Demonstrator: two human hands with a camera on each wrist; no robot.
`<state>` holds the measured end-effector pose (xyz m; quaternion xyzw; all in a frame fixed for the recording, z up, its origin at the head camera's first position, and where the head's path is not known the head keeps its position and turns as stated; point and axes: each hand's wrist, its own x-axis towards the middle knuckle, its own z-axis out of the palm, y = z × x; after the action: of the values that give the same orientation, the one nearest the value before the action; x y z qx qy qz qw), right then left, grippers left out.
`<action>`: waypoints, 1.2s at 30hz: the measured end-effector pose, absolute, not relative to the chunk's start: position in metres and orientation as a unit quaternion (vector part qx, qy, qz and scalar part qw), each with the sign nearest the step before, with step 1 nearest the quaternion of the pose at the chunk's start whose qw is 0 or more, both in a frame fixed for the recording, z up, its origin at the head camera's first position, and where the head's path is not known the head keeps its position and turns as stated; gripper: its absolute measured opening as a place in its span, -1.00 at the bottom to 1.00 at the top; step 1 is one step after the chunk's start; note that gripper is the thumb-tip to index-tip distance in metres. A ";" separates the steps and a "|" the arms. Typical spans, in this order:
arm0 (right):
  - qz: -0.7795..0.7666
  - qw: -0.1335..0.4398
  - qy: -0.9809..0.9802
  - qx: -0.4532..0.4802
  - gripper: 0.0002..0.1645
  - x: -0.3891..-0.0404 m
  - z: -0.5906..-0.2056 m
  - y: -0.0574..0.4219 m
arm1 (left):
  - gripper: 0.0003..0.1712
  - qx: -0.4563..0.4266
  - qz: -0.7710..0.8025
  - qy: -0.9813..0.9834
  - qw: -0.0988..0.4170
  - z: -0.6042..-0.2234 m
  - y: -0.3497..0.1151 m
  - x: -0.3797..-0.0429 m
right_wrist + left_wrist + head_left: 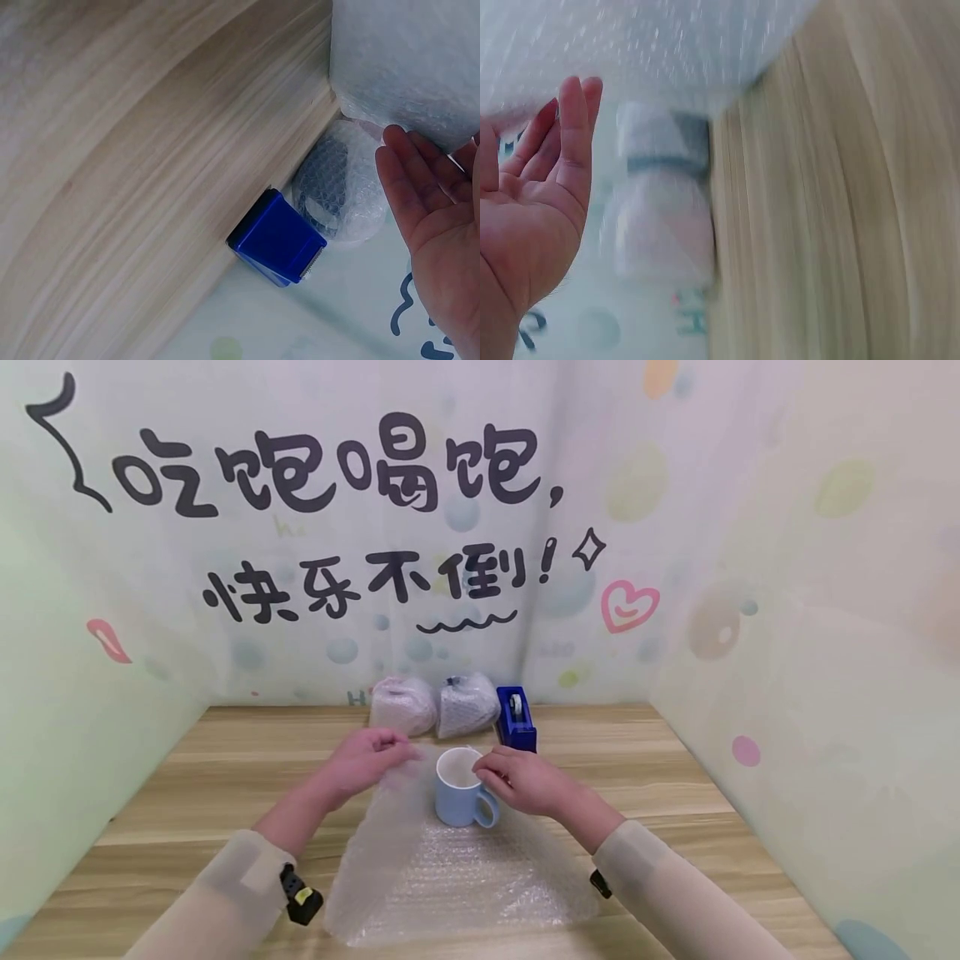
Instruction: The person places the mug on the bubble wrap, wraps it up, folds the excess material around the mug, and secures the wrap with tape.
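A light blue mug (452, 806), white inside, stands upright on a sheet of clear bubble wrap (442, 885), its handle toward the right. At the far left corner of the sheet, my left hand (372, 758) pinches the wrap between thumb and finger; other fingers extend straighter, blurred in the head view. My right hand (525, 779) pinches the sheet's edge on the other side, its fingers overlapping the mug's right rim in the head view. Raised bubble wrap (409, 64) fills the upper corner of the right wrist view, fingertips at its lower edge.
Two bubble-wrapped bundles (402, 706) (468, 703) sit at the back of the wooden table (172, 827), against the wall. Beside them stands a blue tape dispenser (517, 720). Walls with printed lettering and coloured dots enclose the back and both sides.
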<state>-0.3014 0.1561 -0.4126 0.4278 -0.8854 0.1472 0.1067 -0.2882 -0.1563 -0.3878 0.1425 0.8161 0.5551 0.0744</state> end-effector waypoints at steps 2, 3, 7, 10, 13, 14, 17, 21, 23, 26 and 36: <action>0.149 0.106 -0.885 0.428 -0.71 -0.301 -0.413 0.156 | -0.71 0.158 0.549 0.819 0.060 -0.388 -0.140 -0.286; 0.149 0.106 -0.885 0.427 -0.71 -0.301 -0.413 0.156 | -0.73 0.167 0.541 0.823 0.047 -0.388 -0.133 -0.285; 0.149 0.104 -0.887 0.425 -0.70 -0.302 -0.413 0.156 | -0.78 0.201 0.484 0.852 -0.005 -0.394 -0.113 -0.282; 0.147 0.105 -0.886 0.426 -0.70 -0.302 -0.413 0.156 | -0.73 0.239 0.418 0.876 -0.040 -0.397 -0.109 -0.281; 0.144 0.108 -0.886 0.427 -0.71 -0.302 -0.412 0.155 | -0.67 0.285 0.367 0.883 -0.065 -0.399 -0.112 -0.280; 0.142 0.109 -0.886 0.428 -0.71 -0.302 -0.412 0.154 | -0.65 0.303 0.353 0.882 -0.073 -0.400 -0.114 -0.280; 0.136 0.112 -0.886 0.428 -0.72 -0.301 -0.411 0.154 | -0.64 0.367 0.294 0.878 -0.090 -0.404 -0.119 -0.280; 0.131 0.111 -0.888 0.428 -0.71 -0.300 -0.411 0.154 | -0.58 0.424 0.210 0.875 -0.097 -0.409 -0.124 -0.281; 0.129 0.109 -0.887 0.429 -0.70 -0.300 -0.410 0.154 | -0.57 0.425 0.194 0.880 -0.088 -0.412 -0.125 -0.280; 0.132 0.101 -0.889 0.427 -0.68 -0.300 -0.410 0.153 | -0.60 0.423 0.182 0.884 -0.083 -0.413 -0.123 -0.280; 0.162 0.046 -0.914 0.370 -0.62 -0.298 -0.403 0.147 | -0.67 0.413 0.128 0.897 -0.092 -0.413 -0.109 -0.283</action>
<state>-0.2977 0.1468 -0.4034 0.3702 -0.9136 0.1616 0.0459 -0.2829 -0.1094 -0.4129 0.4134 0.8969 0.1276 -0.0922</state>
